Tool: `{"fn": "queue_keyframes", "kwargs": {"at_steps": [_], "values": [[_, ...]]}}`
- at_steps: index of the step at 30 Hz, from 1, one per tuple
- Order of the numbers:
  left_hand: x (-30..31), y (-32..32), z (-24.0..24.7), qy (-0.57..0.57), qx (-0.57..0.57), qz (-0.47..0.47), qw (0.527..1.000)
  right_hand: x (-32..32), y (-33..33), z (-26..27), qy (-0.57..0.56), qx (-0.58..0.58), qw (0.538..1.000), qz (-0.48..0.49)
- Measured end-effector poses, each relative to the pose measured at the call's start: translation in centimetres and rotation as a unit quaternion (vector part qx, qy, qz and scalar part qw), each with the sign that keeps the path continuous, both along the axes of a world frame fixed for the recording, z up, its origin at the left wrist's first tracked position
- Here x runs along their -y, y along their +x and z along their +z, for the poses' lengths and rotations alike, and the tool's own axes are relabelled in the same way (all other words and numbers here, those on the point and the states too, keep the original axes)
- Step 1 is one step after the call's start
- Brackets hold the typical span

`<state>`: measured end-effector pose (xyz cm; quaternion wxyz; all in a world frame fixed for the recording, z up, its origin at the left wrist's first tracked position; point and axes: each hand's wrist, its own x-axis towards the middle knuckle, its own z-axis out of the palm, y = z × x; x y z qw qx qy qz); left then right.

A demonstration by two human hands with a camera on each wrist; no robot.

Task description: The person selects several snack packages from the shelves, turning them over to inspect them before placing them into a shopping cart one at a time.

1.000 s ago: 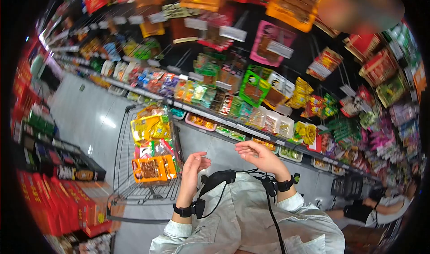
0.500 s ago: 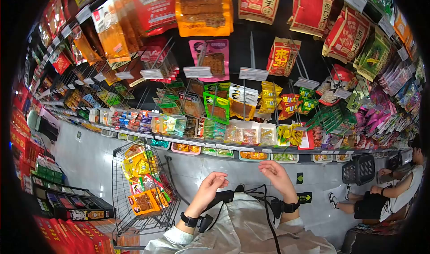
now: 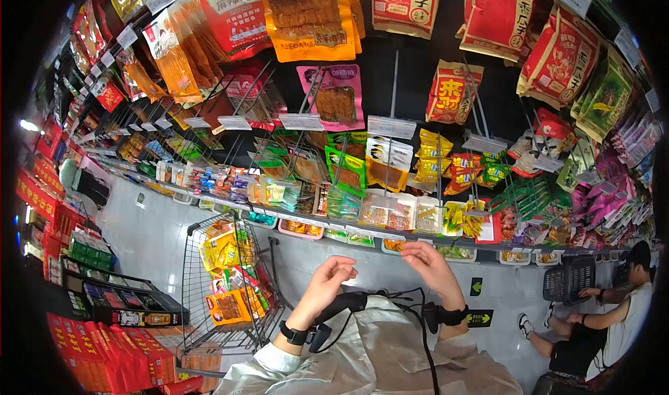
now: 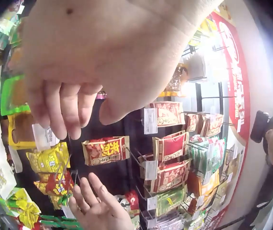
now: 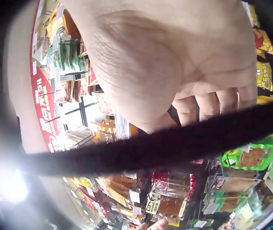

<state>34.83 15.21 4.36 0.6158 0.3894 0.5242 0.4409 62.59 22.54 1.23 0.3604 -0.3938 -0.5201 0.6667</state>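
Note:
Both hands are raised in front of the body, apart from each other and holding nothing. My left hand (image 3: 326,289) has loosely bent fingers pointing inward, its thumb near the fingertips. To its right, my right hand (image 3: 433,273) has relaxed fingers reaching toward the left one. In the left wrist view the left hand (image 4: 103,52) fills the top, fingers hanging down, and the right hand (image 4: 100,206) shows its palm below. A dark strap (image 5: 141,148) crosses the right wrist view in front of the right hand (image 5: 174,62). Beyond the hands stands a snack shelf (image 3: 327,222).
Left of me stands a wire shopping cart (image 3: 187,283) holding yellow bags (image 3: 221,252) and an orange packet (image 3: 228,308). Hanging packets, including a red one (image 3: 453,95), fill the rack. At right, a person (image 3: 624,318) is near a dark basket (image 3: 566,282). Red boxes (image 3: 97,350) sit lower left.
The head view has turned and levelled toward the shelf, so the rack sits straighter and the person at right shows more. Both hands stay raised and empty, their fingers a little more bent.

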Motion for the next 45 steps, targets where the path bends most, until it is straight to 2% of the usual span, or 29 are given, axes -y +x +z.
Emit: {"fn": "queue_keyframes", "kwargs": {"at_steps": [5,8,10,12,13,14,17,20,22,24,26,32,33,36,37,40,41,44,45], "values": [[-2.7,-2.8,0.1,0.01,-0.008,0.037,0.999,-1.9,-2.8,1.6,0.017,0.001,1.0,0.011],[-6.2,-5.8,0.7,0.096,-0.059,0.054,0.992,-3.2,-5.1,3.2,0.052,-0.005,0.999,0.004],[-9.0,-7.7,2.4,0.154,-0.016,0.076,0.985,-4.5,-6.9,4.4,0.078,-0.007,0.997,-0.006],[-11.4,-9.6,5.3,0.184,-0.029,0.097,0.978,-5.8,-9.3,5.7,0.095,-0.012,0.995,-0.022],[-12.5,-10.5,6.5,0.181,0.008,0.107,0.978,-6.4,-10.6,6.6,0.096,-0.018,0.995,-0.022],[-13.6,-11.7,7.5,0.241,-0.031,0.104,0.965,-6.9,-12.1,7.8,0.122,-0.018,0.992,-0.02],[-16.3,-14.0,10.5,0.291,-0.011,0.108,0.951,-8.9,-16.6,10.6,0.203,-0.013,0.979,0.0],[-18.8,-15.8,13.5,0.352,-0.055,0.092,0.93,-11.4,-20.0,12.5,0.33,-0.03,0.942,-0.05],[-21.3,-17.0,14.8,0.416,-0.11,0.075,0.9,-12.9,-21.6,14.3,0.366,-0.024,0.923,-0.119],[-23.3,-17.4,16.6,0.442,-0.114,0.072,0.887,-14.5,-23.2,15.9,0.402,-0.021,0.894,-0.197],[-25.6,-17.6,17.0,0.433,-0.091,0.065,0.894,-15.6,-24.4,17.6,0.386,-0.01,0.886,-0.257],[-30.7,-15.8,17.7,0.433,-0.03,0.109,0.895,-19.5,-25.7,17.9,0.344,-0.038,0.894,-0.286],[-31.3,-15.8,17.8,0.431,-0.055,0.106,0.894,-19.9,-25.7,18.0,0.337,-0.049,0.893,-0.294],[-32.2,-15.5,18.6,0.397,-0.034,0.105,0.911,-21.0,-26.0,18.5,0.319,-0.082,0.895,-0.302],[-32.5,-15.4,18.5,0.415,-0.021,0.107,0.903,-21.4,-26.0,18.6,0.314,-0.095,0.895,-0.302],[-32.9,-15.9,18.4,0.398,-0.022,0.081,0.914,-22.3,-25.8,18.5,0.287,-0.179,0.904,-0.261],[-33.5,-15.8,17.7,0.419,0.005,0.092,0.903,-22.5,-25.8,18.3,0.305,-0.161,0.897,-0.277],[-33.3,-16.0,17.8,0.383,0.005,0.042,0.923,-22.7,-26.0,18.3,0.297,-0.144,0.889,-0.317],[-33.0,-15.8,17.9,0.401,-0.032,0.056,0.914,-22.8,-26.1,18.2,0.296,-0.147,0.887,-0.324]]}}
